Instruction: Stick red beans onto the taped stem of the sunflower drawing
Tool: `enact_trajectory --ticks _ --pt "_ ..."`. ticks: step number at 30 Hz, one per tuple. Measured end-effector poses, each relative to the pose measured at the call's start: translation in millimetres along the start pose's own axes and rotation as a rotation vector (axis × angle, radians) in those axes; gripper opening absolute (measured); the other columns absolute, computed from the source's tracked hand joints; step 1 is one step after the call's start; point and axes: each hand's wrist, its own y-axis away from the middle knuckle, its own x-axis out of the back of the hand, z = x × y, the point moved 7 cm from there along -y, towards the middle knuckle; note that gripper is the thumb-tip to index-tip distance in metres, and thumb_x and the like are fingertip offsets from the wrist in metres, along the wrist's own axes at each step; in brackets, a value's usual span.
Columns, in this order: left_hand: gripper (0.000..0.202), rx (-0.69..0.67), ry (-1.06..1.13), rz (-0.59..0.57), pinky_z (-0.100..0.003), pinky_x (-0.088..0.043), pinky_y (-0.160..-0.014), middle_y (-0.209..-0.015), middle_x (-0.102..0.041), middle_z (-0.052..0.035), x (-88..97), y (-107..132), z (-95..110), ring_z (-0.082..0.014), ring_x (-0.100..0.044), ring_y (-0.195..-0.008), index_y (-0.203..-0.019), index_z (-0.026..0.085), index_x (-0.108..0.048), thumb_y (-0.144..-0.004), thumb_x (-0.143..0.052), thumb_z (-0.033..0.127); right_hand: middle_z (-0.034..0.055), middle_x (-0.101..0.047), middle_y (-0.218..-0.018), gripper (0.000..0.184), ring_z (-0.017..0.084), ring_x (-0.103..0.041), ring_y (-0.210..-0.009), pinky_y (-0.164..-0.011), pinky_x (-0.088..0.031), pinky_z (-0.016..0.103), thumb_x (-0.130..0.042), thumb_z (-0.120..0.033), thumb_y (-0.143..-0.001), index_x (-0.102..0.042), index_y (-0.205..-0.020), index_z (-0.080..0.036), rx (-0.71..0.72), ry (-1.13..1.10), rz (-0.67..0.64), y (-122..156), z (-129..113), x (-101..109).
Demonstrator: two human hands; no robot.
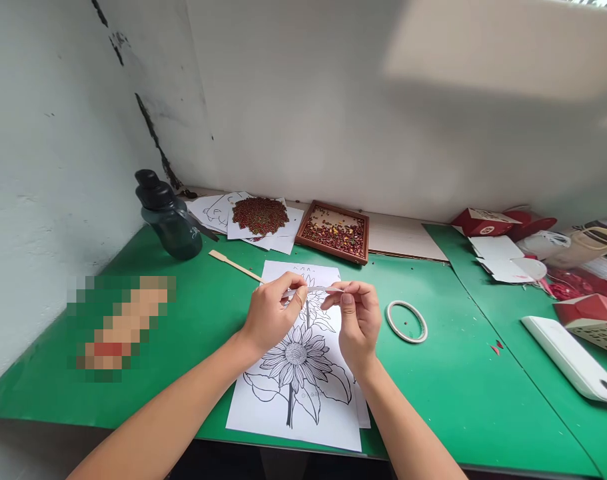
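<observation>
A thin whitish strip of tape [319,289] is stretched between my two hands, above a sheet of paper. My left hand [279,308] pinches one end between thumb and fingers. The other end sits between the thumb and fingertips of my right hand [358,319]. Below them lies the white sheet [253,420] with a black line drawing of sunflowers, its upper part covered by my hands. A second sheet shows a little from under its right edge. Right of my right hand a white tape roll [407,322] lies flat on the green table [448,400].
A flat wooden stick [236,266] lies left of the sheet. Behind are a dark bottle [170,217], a heap of reddish-brown beans [260,215] on papers, and a wooden tray [367,240] of mixed beans. Rightward are a white device [573,360] and red boxes [483,222].
</observation>
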Motion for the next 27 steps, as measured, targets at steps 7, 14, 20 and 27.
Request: enact_trajectory --ticks 7,14,20,27 --pt "0.012 -0.028 -0.110 -0.007 -0.023 -0.044 -0.061 -0.087 -0.073 0.0027 -1.1 0 1 -0.0114 -0.063 -0.071 -0.096 0.024 -0.064 -0.101 -0.056 0.030 0.0005 -0.067 -0.097 0.007 0.012 -0.066 -0.067 -0.067 -0.057 0.031 -0.061 -0.026 -0.102 -0.056 -0.105 -0.024 -0.002 0.008 0.025 -2 -6 0" --pt "0.010 -0.198 -0.323 0.013 -0.026 -0.045 -0.068 -0.087 -0.074 0.0039 -2.1 2 6 -0.0126 -0.066 -0.074 -0.097 0.024 -0.063 -0.102 -0.054 0.025 0.0025 -0.067 -0.101 0.017 0.016 -0.066 -0.083 -0.073 -0.057 0.033 -0.064 -0.030 -0.101 -0.057 -0.117 -0.027 0.022 0.129 0.122 -6 -6 12" --pt "0.014 -0.353 -0.554 -0.037 -0.031 -0.041 -0.067 -0.086 -0.074 0.0024 -10.3 4 10 -0.0153 -0.066 -0.071 -0.098 0.023 -0.064 -0.105 -0.052 0.026 0.0071 -0.069 -0.111 0.019 0.025 -0.065 -0.106 -0.093 -0.055 0.046 -0.068 -0.025 -0.098 -0.071 -0.116 -0.028 0.208 0.410 -0.152 -7 -11 -9" --pt "0.015 -0.395 -0.641 -0.054 -0.033 -0.040 -0.066 -0.083 -0.073 0.0001 -13.0 5 12 -0.0174 -0.066 -0.072 -0.096 0.022 -0.065 -0.103 -0.052 0.023 0.0057 -0.073 -0.099 0.012 0.021 -0.069 -0.091 -0.078 -0.058 0.039 -0.064 -0.024 -0.101 -0.073 -0.109 -0.027 0.167 0.388 -0.255 -5 -2 -16"
